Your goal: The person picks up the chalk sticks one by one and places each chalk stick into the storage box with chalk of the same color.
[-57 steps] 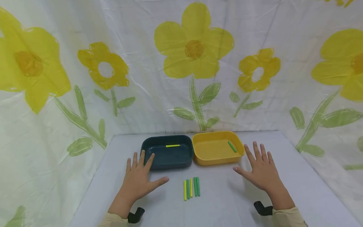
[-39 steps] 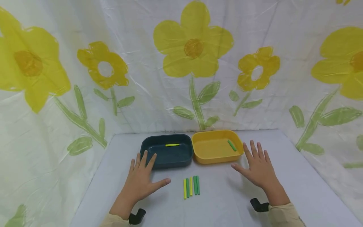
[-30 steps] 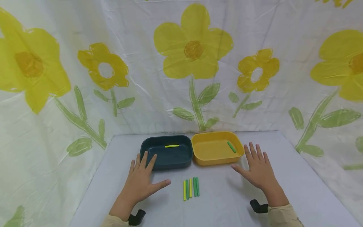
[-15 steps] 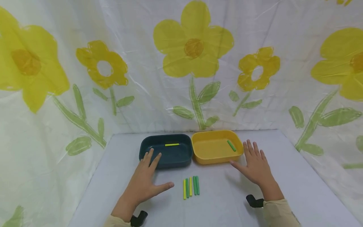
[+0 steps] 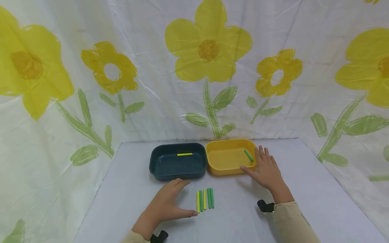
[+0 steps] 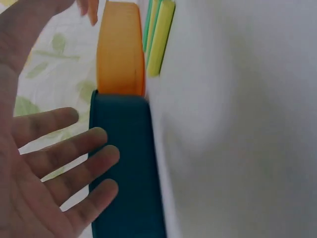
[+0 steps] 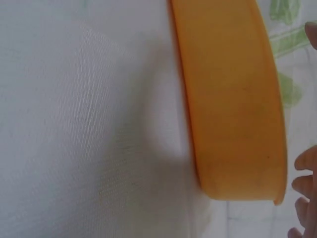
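My left hand (image 5: 167,203) hovers just left of a row of thin green and yellow sticks (image 5: 204,199) on the table. Its thumb and fingers are spread apart around nothing, the thumb tip close by the nearest yellow stick (image 6: 161,39). My right hand (image 5: 267,172), fingers straight, hovers at the right end of the yellow tray (image 5: 226,171); it holds nothing. A green stick (image 5: 248,155) lies in that tray. In the dark teal tray (image 5: 179,176), to its left, lies one yellow stick (image 5: 184,154).
Both trays stand side by side near the back of the white table (image 5: 231,222). Behind them hangs a white curtain (image 5: 164,111) printed with yellow flowers. A black camera mount (image 5: 265,206) sits at my right wrist, another (image 5: 159,237) at my left.
My left hand has come away from the teal tray, moving right and nearer to the row of sticks, its fingers turning inward. The right hand has drifted left toward the yellow tray.
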A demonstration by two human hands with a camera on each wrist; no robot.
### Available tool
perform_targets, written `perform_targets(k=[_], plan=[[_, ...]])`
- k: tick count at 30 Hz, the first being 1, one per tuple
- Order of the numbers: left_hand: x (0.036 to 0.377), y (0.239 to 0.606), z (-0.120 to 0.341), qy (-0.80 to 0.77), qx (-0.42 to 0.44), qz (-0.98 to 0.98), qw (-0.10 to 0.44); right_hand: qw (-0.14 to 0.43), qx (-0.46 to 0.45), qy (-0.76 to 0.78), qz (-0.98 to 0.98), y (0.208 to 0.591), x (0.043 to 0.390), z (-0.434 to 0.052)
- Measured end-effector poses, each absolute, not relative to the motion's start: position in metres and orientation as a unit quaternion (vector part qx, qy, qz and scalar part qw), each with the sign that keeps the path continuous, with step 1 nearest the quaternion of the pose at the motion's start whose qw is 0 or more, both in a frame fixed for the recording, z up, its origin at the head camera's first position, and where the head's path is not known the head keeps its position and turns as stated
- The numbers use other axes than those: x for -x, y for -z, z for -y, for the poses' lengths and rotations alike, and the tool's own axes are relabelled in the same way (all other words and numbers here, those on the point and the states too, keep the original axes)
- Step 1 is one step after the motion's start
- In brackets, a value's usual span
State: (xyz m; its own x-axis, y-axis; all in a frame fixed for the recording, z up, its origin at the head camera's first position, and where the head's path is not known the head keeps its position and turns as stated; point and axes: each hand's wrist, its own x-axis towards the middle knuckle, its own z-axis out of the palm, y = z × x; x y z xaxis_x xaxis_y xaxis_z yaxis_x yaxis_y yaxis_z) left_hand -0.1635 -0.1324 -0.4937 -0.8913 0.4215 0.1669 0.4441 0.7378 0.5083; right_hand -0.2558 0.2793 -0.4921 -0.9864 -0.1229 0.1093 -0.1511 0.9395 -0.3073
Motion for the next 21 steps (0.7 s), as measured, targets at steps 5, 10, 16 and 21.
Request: perform_targets(k=[5, 10, 16, 21], plan=[[0.166, 0.501, 0.123, 0.278, 0.234, 0.932, -0.016, 0.034, -0.074, -0.158, 0.984, 0.5, 0.268, -0.278], [0.169, 0.506, 0.118, 0.282, 0.234, 0.93, -0.033, 0.031, -0.082, -0.161, 0.983, 0.503, 0.278, -0.276], [0.174, 0.51, 0.11, 0.286, 0.239, 0.926, -0.058, 0.027, -0.086, -0.15, 0.985, 0.505, 0.286, -0.276], [0.177, 0.509, 0.103, 0.272, 0.242, 0.929, -0.071, 0.013, -0.084, -0.153, 0.985, 0.504, 0.29, -0.277]])
